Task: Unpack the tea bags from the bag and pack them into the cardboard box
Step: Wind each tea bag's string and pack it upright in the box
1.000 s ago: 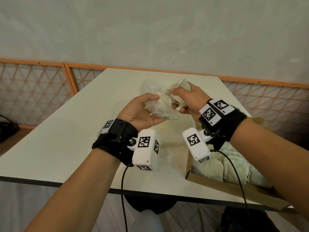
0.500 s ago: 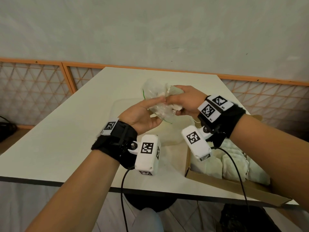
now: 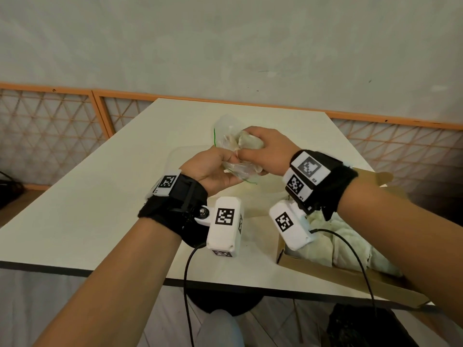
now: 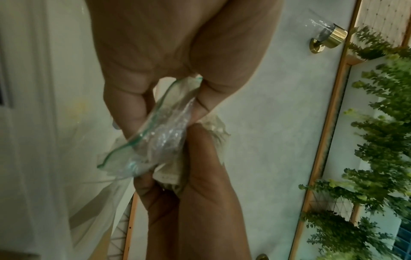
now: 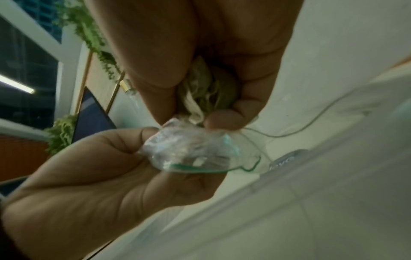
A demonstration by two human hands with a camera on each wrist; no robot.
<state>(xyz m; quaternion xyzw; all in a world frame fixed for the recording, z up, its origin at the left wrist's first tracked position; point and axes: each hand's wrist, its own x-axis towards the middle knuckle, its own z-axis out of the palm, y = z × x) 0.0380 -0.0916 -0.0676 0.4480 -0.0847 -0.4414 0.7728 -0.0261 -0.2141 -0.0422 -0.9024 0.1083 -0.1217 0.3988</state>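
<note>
Holding the work above the counter (image 3: pixel 75 209), the head view shows both hands raised between the person and the far wall. The left hand (image 3: pixel 210 171) cradles the lower end of a clear zip bag (image 3: pixel 225 136) from beneath, apparently to keep its mouth steady. The right hand (image 3: pixel 268 151) is closed on a bunch of tea bags (image 3: pixel 248 144) at the bag's mouth, a position suited to drawing them out. The cardboard box (image 3: pixel 350 276) sits at the near right corner of the counter, open-topped, with pale, soft-looking tea bags already inside; it lies directly below the right forearm, so the transfer should be short.

In the left wrist view, the left hand's grip (image 4: pixel 160 109) is clamped on the zip bag (image 4: pixel 155 140): fingers and thumb pinch thin, crinkled, glossy film edged with a green seal strip. Cream, crimped paper of a tea bag (image 4: pixel 213 126) protrudes beside the opposing fingers.

In the right wrist view, the right hand's grip (image 5: pixel 195 109) is closed on crumpled, matt, greenish-white tea bags (image 5: pixel 204 91); a fine string (image 5: pixel 311 126) trails away. The zip bag (image 5: pixel 189 151) hangs just beneath, held by the left hand (image 5: pixel 100 176).
</note>
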